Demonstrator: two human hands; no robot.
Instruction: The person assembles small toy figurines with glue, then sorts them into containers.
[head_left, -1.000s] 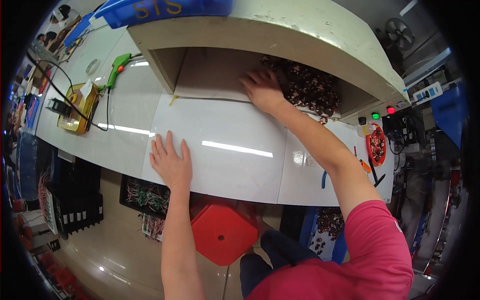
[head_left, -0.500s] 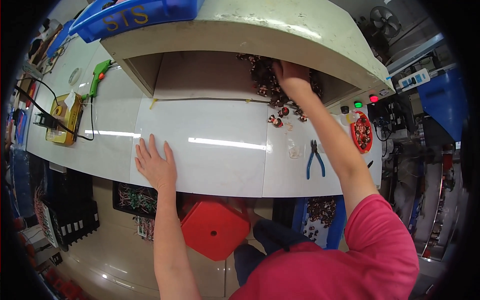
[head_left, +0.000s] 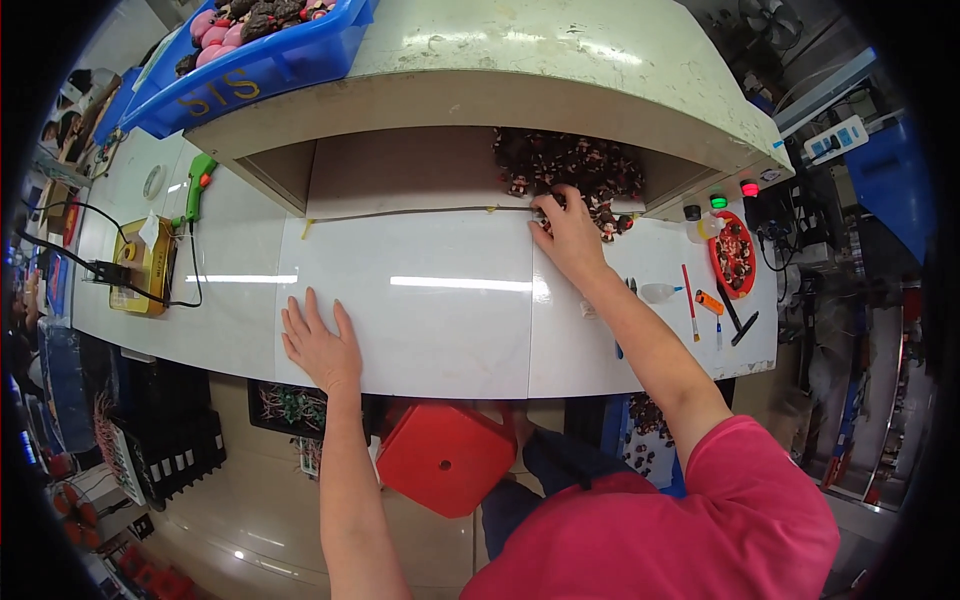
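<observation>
A heap of small dark-brown, red and cream figures [head_left: 575,165] lies on the right side of the opening of a beige metal cabinet [head_left: 440,95], and some spill onto the white worktable [head_left: 430,340]. My right hand [head_left: 568,238] is at the front of this heap, with its fingers curled round small dark-and-red figures; the fingers partly hide them. More loose figures touch the far side of the hand. My left hand [head_left: 322,345] lies flat near the table's front edge, fingers spread, holding nothing.
At right are a red tray of small parts [head_left: 735,262], a red brush [head_left: 690,300], an orange lighter [head_left: 709,302] and a small bottle [head_left: 658,292]. A green glue gun [head_left: 198,188] and yellow container [head_left: 148,265] stand left. A blue bin [head_left: 255,85] tops the cabinet. A red stool [head_left: 445,460] stands below.
My right hand has come out of the cabinet opening to the heap's front edge, bringing figures nearer. My left hand still lies flat. The head view has shifted slightly.
</observation>
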